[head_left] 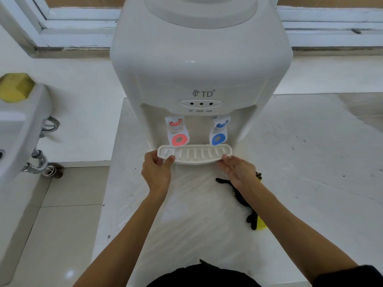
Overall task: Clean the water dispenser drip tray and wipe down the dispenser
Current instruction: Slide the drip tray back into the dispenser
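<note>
At the bottom edge of the frame a dark garment showed, with both bare forearms reaching up toward the centre. Beneath them lay the white table [207, 214], its surface streaked and speckled with small dark marks. Right of centre, partly hidden under the right forearm, a black and yellow item [253, 221] lay on the table; its nature could not be told. The left hand [156, 172] had its grip closed on the left end of the drip tray [194, 155], thumb on the top rim and fingers curled underneath. The right hand [238, 168] was at the tray's right end with fingers nearly straight, fingertips touching the front edge at the corner; its grip was loose and open, not wrapped round the tray. The drip tray, white with a ribbed slotted top, sat level at frame centre against the foot of the water dispenser [200, 65], directly below the two taps. The red tap [178, 131] was above the tray's left part and the blue tap [219, 131] above its right part. Above them were three small indicator lights [201, 104] and the "TD" mark. At the left of the frame stood a white sink [22, 129] with metal pipework [39, 158] below, and a yellow object [16, 87] on its rim. A white window frame [78, 27] ran across the top, behind the dispenser.
</note>
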